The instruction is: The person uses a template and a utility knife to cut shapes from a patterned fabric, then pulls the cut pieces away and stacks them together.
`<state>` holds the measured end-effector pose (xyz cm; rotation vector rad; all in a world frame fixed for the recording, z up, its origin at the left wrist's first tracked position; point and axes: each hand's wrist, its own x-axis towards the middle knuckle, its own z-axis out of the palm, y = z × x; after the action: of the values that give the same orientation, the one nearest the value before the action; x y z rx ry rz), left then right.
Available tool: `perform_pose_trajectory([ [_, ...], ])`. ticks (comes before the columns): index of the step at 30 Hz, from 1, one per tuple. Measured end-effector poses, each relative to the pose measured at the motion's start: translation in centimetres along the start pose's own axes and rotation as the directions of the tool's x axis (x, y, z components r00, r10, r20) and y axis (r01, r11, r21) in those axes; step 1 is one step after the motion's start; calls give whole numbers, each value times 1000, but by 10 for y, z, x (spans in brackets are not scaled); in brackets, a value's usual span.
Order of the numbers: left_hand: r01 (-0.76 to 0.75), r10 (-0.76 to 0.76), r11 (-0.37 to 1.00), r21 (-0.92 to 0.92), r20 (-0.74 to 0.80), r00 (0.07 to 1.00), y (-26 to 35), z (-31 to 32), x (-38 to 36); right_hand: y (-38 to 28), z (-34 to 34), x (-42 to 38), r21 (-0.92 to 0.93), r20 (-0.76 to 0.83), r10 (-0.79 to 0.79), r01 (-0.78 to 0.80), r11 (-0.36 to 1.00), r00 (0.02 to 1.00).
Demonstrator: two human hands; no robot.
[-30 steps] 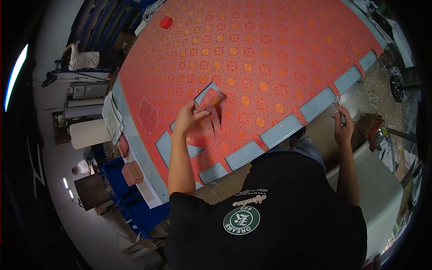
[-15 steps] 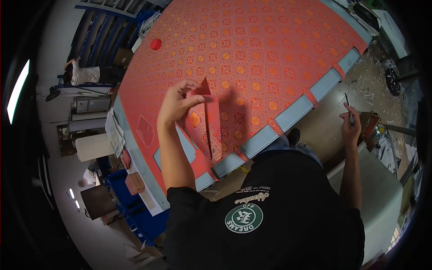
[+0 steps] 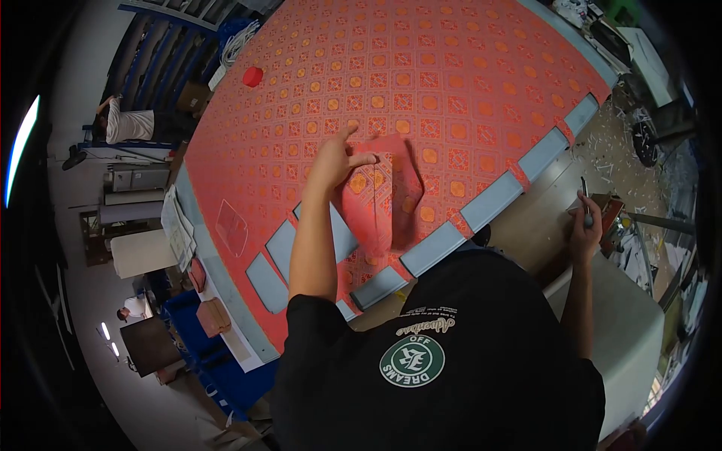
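A red sheet with a gold and orange tile pattern (image 3: 466, 98) covers the large table. My left hand (image 3: 336, 161) is over its near part, thumb lying across the upper edge of loose red patterned pieces (image 3: 370, 197). Its index finger points away from the thumb, and the other fingers are mostly hidden. The pieces hang tilted over the sheet, their lower end blurred. Grey-blue table shows through cut-out openings (image 3: 274, 279) beside my left forearm. Off the table's edge, at the right, my right hand (image 3: 585, 222) is closed around a thin, dark, pointed tool (image 3: 584, 188).
Narrow red strips (image 3: 519, 171) cross the table's near edge between cut-outs. A red round object (image 3: 253, 77) and a thin-outlined shape (image 3: 232, 228) lie on the sheet. White scraps litter the floor (image 3: 613, 169). One person (image 3: 131, 124) is by blue shelving, another (image 3: 135, 307) farther off.
My left hand has moved right with the pieces, which have turned and spread, and its index finger has straightened. More cut-out openings show at left. My right hand still holds the tool.
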<state>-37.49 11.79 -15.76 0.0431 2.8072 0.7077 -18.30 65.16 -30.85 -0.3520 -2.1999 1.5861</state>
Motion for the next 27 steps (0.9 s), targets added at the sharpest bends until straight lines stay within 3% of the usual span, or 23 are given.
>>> perform_pose_trajectory([
  [3,111,-111,994,15,-21,994,-94,63,25,-7,9,-1,-18,40,-7,8,1000,999],
  [7,179,-192,974,-137,-90,977,-89,85,12,-13,12,-11,-83,87,36,-29,996,996],
  [9,24,-57,993,-115,-292,955,-91,98,13,-14,15,-13,-79,95,29,-21,997,995],
  [13,70,-62,997,13,-320,945,-84,108,19,-32,32,-20,-144,122,48,-30,989,991],
  [14,67,-69,998,-18,-307,949,-90,115,24,-39,35,-17,-212,139,31,-1,977,990],
  [15,66,-71,997,-29,-295,953,-96,118,26,-24,31,-22,-200,167,119,-85,976,979],
  [16,86,-135,979,-183,-273,953,-87,116,25,-45,41,-20,-148,165,158,-134,980,974],
  [17,142,-198,964,-223,-254,947,-69,109,22,-57,49,-18,-129,168,145,-124,984,975],
  [18,51,-142,962,-268,-333,932,-82,121,25,-56,52,-19,-154,195,76,-46,987,978],
  [19,85,-160,957,-277,-260,952,-64,114,19,-71,57,-14,-168,208,49,-13,986,977],
  [21,101,-156,959,-265,-197,968,-57,103,17,-73,67,-8,-205,265,-59,116,972,963],
  [23,136,-195,972,-194,-331,923,-78,111,26,-84,77,-4,-138,282,-75,118,983,957],
  [27,250,-245,968,-5,-227,943,-66,90,35,-72,88,12,-55,396,-85,116,992,914],
])
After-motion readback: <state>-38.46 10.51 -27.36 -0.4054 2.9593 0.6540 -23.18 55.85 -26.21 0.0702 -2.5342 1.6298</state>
